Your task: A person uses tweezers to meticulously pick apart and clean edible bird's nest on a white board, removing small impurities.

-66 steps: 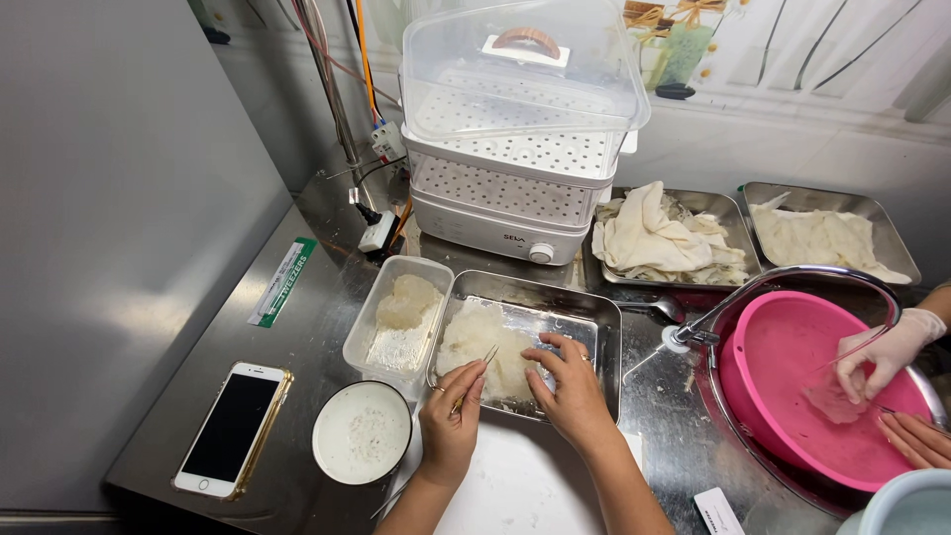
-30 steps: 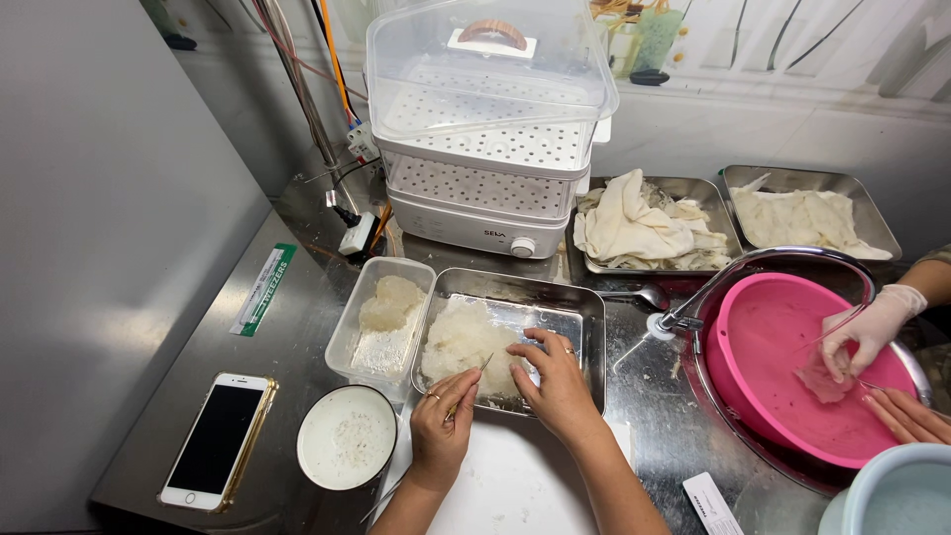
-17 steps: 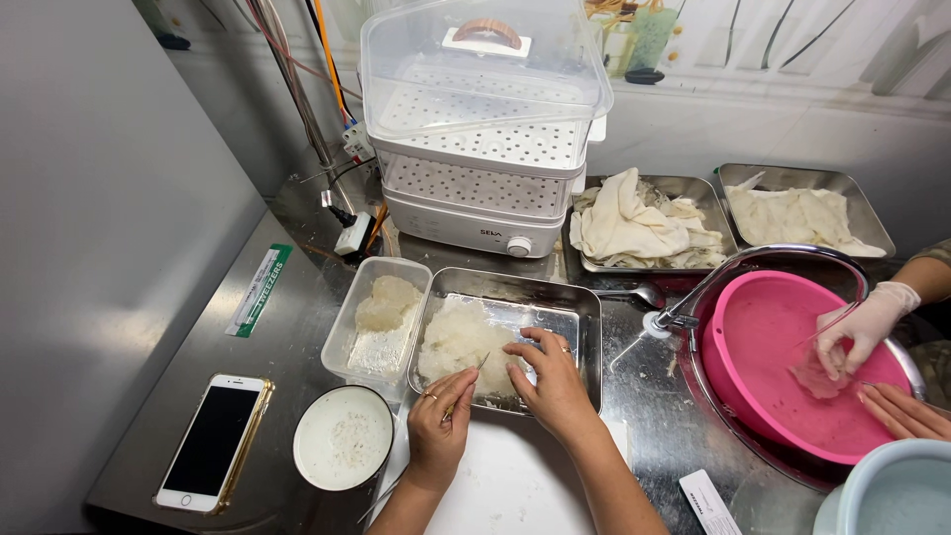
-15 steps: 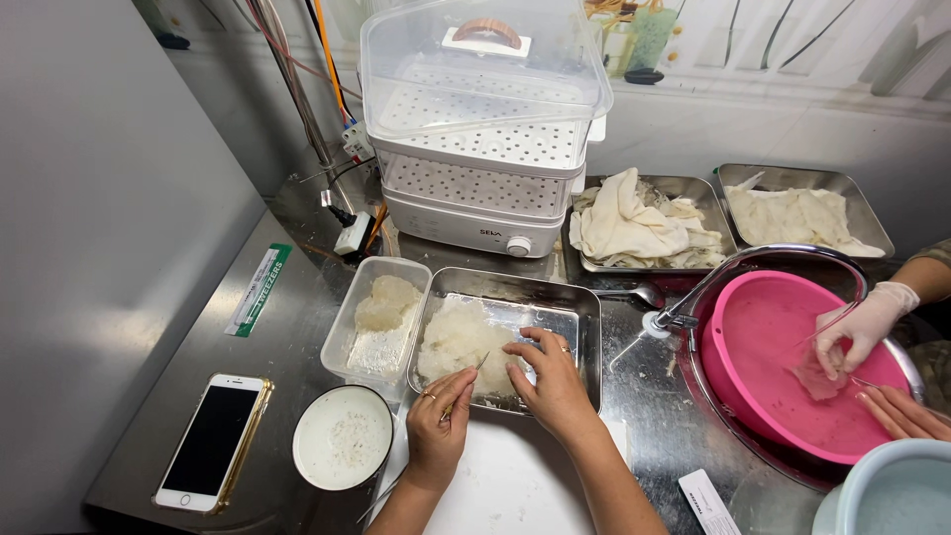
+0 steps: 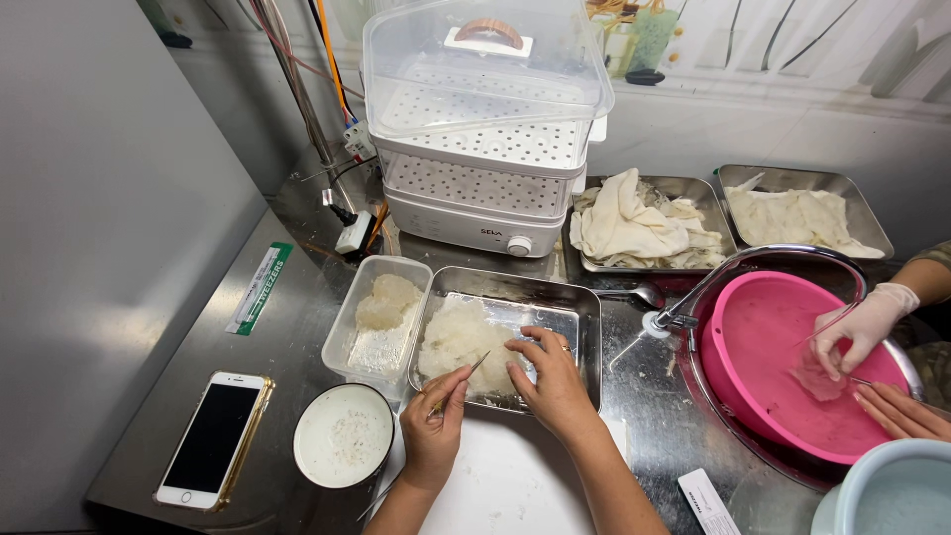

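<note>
Shiny steel desk holds a metal tray of white clump. Left hand pinches thin tweezers; right hand presses open fingers on it. Best to pick slowly and gently.

3 steel trays, 1 steamer, 1 phone, 1 pink basin.

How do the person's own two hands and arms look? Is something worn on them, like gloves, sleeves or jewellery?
Both hands are bare, with no gloves. The left hand and the right hand have short, unpainted nails. The right hand seems to carry a thin ring on one finger. Both forearms are uncovered as far as the picture shows, with no sleeves, watch or bracelet in view.
</note>
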